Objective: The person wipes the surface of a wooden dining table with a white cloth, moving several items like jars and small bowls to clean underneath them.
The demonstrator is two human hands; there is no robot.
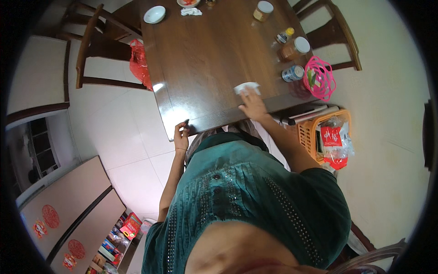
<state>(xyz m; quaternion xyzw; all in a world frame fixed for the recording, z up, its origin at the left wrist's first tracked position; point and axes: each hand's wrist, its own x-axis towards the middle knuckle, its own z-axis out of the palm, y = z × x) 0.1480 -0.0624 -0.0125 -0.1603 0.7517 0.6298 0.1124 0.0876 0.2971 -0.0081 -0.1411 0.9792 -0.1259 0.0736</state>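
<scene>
My right hand point(254, 105) lies nearly flat over the front of a wooden table, its fingers pressing a folded white tissue or cloth point(247, 87) against the top. Fingers and tissue are slightly blurred. At the table's near left corner is my left hand point(181, 136), fingers curled, with a small dark object point(186, 121) pinched at the fingertips. What that object is cannot be made out. Between the hands stretches the brown wooden tabletop point(208, 75), with a bright reflection near the left hand.
Along the right edge stand a pink openwork basket point(321, 79), a can point(293, 73), a lidded jar point(295, 49), a yellow-capped bottle point(284, 35) and another jar point(262, 11). A white bowl point(154, 14) and crumpled tissue point(191, 11) are far back. Chairs point(111, 48) flank the table.
</scene>
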